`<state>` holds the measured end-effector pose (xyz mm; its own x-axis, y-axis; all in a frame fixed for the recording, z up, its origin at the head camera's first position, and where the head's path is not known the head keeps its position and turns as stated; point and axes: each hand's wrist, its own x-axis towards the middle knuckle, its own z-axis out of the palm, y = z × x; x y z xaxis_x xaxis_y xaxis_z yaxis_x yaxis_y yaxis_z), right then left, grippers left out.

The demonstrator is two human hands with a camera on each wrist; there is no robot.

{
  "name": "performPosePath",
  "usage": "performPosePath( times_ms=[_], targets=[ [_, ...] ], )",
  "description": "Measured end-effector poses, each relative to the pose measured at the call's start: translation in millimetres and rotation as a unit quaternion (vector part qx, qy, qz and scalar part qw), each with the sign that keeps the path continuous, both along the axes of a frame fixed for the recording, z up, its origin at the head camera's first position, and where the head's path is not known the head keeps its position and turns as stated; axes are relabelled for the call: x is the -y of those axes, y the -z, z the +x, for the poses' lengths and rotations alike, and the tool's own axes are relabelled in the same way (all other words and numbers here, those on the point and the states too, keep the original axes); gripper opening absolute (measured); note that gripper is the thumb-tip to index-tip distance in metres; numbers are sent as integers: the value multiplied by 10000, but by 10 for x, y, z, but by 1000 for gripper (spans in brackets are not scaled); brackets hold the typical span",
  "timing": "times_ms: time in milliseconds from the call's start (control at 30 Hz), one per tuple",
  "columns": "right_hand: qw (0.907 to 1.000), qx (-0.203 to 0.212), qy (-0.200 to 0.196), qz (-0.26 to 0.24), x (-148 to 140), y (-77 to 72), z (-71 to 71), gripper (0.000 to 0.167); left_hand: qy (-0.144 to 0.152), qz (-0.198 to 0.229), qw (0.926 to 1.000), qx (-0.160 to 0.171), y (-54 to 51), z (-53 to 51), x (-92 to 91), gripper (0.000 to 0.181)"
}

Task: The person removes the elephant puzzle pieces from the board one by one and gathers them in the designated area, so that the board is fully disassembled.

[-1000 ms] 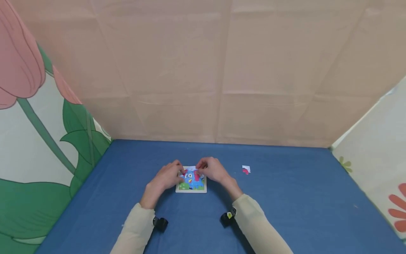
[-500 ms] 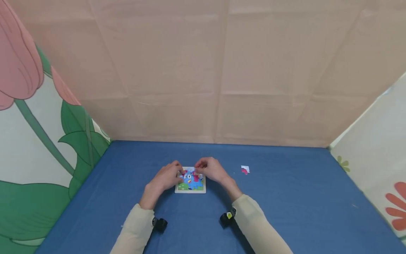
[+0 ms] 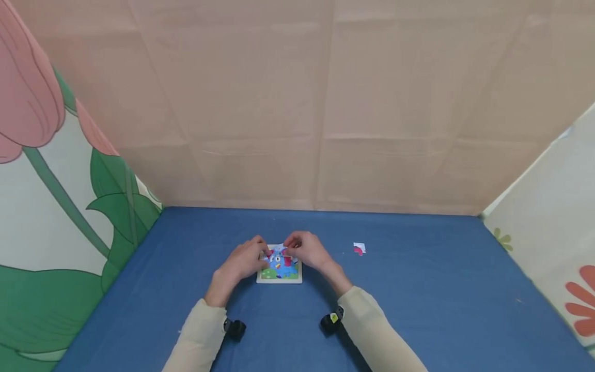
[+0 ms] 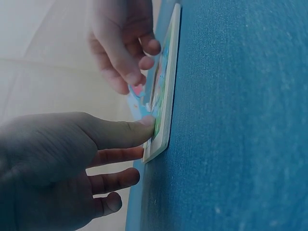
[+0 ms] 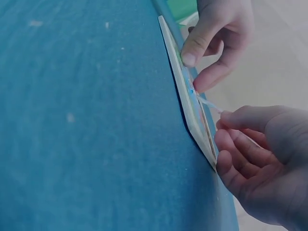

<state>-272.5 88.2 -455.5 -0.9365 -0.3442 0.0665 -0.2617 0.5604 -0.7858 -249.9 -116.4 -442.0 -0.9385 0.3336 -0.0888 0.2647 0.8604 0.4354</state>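
Note:
A small tray puzzle (image 3: 280, 272) with a pale frame and a blue cartoon creature lies on the blue table. My left hand (image 3: 245, 257) holds its left side, with the thumb on the picture and a finger by the frame's edge. Over the upper right part, my right hand (image 3: 308, 249) pinches a thin puzzle piece (image 5: 209, 103) between thumb and fingertips. That piece is tilted, one end raised off the board near the left index fingertip. In the left wrist view a pink and blue bit of the piece (image 4: 138, 90) shows below the right fingers. My hands partly cover the picture.
A loose white and pink puzzle piece (image 3: 359, 249) lies on the blue tabletop (image 3: 418, 289), right of the board. A beige cloth wall (image 3: 316, 103) rises behind the table. Printed flower panels stand at the left (image 3: 56, 206) and right (image 3: 558, 248).
My right hand has shifted slightly leftward over the board with the pinched piece. My left hand stays at the board's left side. The loose piece has not moved on the table.

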Motion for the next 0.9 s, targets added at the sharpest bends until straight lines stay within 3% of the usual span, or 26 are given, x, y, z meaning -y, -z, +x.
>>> performPosePath(
  times_ms=[900],
  targets=[
    [9973, -221, 609, -344, -383, 43, 20, 9, -84, 6, 9999, 57, -2, 4, 2, 20]
  ],
)
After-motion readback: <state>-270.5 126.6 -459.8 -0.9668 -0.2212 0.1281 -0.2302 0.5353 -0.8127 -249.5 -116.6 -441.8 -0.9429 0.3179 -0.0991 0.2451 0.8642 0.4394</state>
